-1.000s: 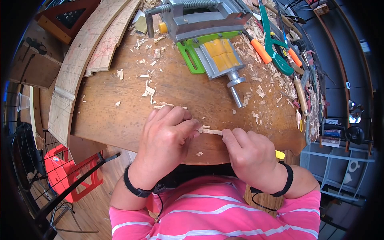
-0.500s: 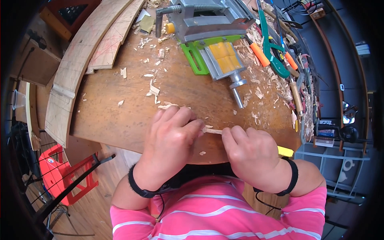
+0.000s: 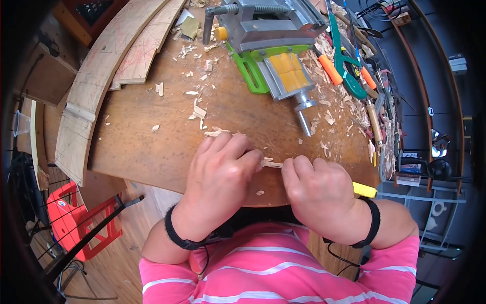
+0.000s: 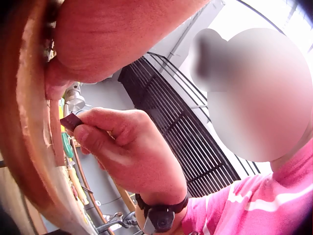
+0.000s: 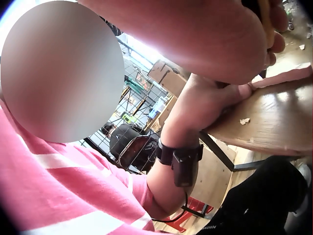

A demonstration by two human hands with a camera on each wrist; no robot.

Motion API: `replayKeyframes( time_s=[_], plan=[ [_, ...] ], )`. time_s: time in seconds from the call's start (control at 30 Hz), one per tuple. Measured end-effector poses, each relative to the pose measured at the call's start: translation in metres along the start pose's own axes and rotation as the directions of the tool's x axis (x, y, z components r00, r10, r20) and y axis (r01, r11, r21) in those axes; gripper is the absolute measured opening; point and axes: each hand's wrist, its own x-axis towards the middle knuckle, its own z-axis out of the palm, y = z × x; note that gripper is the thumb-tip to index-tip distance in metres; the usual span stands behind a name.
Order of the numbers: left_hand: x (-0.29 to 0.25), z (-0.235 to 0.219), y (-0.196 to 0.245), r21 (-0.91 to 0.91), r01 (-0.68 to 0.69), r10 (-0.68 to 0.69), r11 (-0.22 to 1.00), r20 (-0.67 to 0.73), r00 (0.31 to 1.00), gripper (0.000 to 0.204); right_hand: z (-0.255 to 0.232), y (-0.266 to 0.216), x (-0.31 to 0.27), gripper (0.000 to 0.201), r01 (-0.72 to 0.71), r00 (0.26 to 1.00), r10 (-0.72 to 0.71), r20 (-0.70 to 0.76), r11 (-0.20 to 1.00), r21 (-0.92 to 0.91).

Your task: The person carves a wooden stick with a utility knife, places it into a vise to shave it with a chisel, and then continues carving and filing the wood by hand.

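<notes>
My left hand (image 3: 220, 169) grips one end of a slim pale wood strip (image 3: 272, 163) low over the table's front edge. My right hand (image 3: 319, 190) is curled round a utility knife, whose yellow handle (image 3: 364, 190) sticks out behind the palm in the head view. In the left wrist view, the knife's dark blade (image 4: 71, 121) shows past the right thumb and forefinger, close beside the strip (image 4: 56, 139). The left thumb (image 5: 243, 91) presses on the strip in the right wrist view. The strip's left end is hidden in the left hand.
Wood shavings (image 3: 198, 112) are scattered over the wooden table (image 3: 147, 147). A metal vise (image 3: 288, 76) with yellow jaws stands at the back. A green-handled saw (image 3: 354, 83) and several tools lie at the right. Long marked boards (image 3: 81, 109) lie along the left edge.
The head view has shifted slightly. My right hand has come a little closer to the left, so less of the strip shows between them. More of the yellow knife handle shows.
</notes>
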Motion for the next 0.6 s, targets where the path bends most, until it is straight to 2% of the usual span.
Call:
replayKeyframes(
  time_s=[0.07,0.13,0.23,0.6],
  plan=[
    [0.001,0.001,0.0,-0.004,-0.001,0.001,1.0,-0.005,1.0,0.019,0.015,0.004,-0.008,0.019,-0.028,0.999,0.029,-0.014,0.999,0.04],
    [0.001,0.001,-0.001,-0.026,-0.003,0.003,1.0,-0.004,1.0,0.02,0.037,0.006,-0.018,0.025,-0.076,0.975,0.121,-0.188,0.97,0.23],
    [0.001,0.002,-0.001,-0.035,-0.002,0.002,0.999,-0.003,1.0,0.022,0.046,0.008,-0.024,0.029,-0.102,0.95,0.185,-0.253,0.946,0.307],
    [0.003,-0.001,0.002,-0.036,0.022,-0.022,0.999,0.019,1.0,0.023,0.046,0.017,-0.025,0.027,-0.053,0.956,0.156,-0.246,0.923,0.381]
  ],
)
